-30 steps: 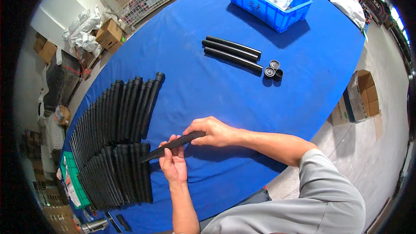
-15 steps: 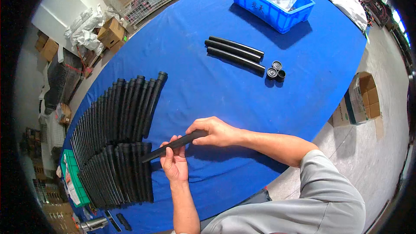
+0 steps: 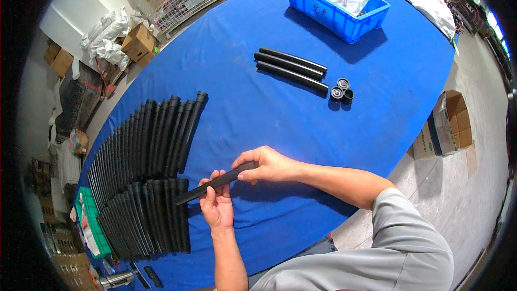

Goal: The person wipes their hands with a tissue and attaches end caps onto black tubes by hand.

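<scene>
A black tube (image 3: 196,193) slants up to the right in front of me, held in both hands above the blue cloth (image 3: 291,124). My left hand (image 3: 218,205) supports its middle from below, thumb on the near side and fingers behind. Around its upper right end my right hand (image 3: 269,165) is closed, hiding that end. The lower left end reaches the edge of the nearer row of black tubes (image 3: 151,215). Behind that row lies another fan of black tubes (image 3: 161,134) with caps on their far ends.
Farther off lie three loose black tubes (image 3: 291,70) beside three round black caps (image 3: 342,91). A blue crate (image 3: 350,24) with a clear plastic bag stands at the far edge. On the left is a green tray (image 3: 92,226). An open cardboard box (image 3: 449,124) sits on the floor at right.
Hands and tube stay nearly in place. The view has shifted very slightly; otherwise nothing visibly differs.
</scene>
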A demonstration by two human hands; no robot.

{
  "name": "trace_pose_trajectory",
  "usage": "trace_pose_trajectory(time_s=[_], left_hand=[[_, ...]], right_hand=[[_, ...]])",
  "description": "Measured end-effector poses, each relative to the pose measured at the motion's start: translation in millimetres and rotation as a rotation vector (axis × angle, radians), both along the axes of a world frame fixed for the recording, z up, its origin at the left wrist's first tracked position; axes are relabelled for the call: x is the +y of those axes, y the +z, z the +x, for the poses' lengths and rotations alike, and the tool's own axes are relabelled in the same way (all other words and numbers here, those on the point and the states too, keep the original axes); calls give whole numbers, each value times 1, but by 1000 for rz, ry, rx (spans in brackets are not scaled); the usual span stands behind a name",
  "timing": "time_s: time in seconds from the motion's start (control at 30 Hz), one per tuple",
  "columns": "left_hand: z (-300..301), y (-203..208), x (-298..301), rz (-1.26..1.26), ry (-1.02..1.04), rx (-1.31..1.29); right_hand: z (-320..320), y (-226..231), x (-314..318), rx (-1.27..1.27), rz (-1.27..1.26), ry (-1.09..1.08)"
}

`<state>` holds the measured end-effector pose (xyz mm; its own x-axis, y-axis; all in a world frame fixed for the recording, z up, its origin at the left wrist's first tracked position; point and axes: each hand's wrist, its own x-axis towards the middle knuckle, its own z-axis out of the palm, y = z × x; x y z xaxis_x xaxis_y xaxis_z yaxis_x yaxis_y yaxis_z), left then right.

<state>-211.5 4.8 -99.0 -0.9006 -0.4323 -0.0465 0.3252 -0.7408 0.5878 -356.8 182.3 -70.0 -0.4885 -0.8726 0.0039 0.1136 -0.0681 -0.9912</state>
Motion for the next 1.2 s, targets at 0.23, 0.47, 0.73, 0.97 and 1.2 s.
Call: trace_pose_trajectory(time_s=[0.23, 0.47, 0.73, 0.97, 1.2], left_hand=[[2, -2, -2, -25, 4, 0], [0, -2, -2, 11, -6, -19], [-2, 1, 0, 8, 5, -53], [0, 1, -1, -14, -13, 13], [2, -2, -5, -9, -13, 2]], right_hand=[[1, 6, -1, 19, 17, -8], [-2, -17, -5, 457, -140, -134], [-2, -11, -3, 239, -1, -76], [1, 2, -1, -59, 25, -14], [4, 6, -2, -12, -37, -76]])
